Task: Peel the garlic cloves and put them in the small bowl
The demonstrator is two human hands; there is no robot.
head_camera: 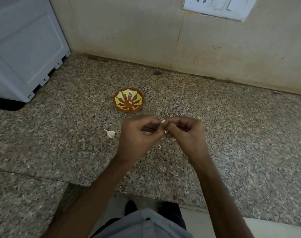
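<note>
Together, the left hand [139,136] and right hand [184,131] pinch a small white garlic clove [163,121], fingers curled. Beyond sits the small red-and-green patterned bowl [129,100] on speckled granite counter [232,134].

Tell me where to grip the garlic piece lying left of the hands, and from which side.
Pinch the garlic piece across its plump body, coming down from above: it lies flat on the counter, and its thin stalk looks too slight to hold.
</note>
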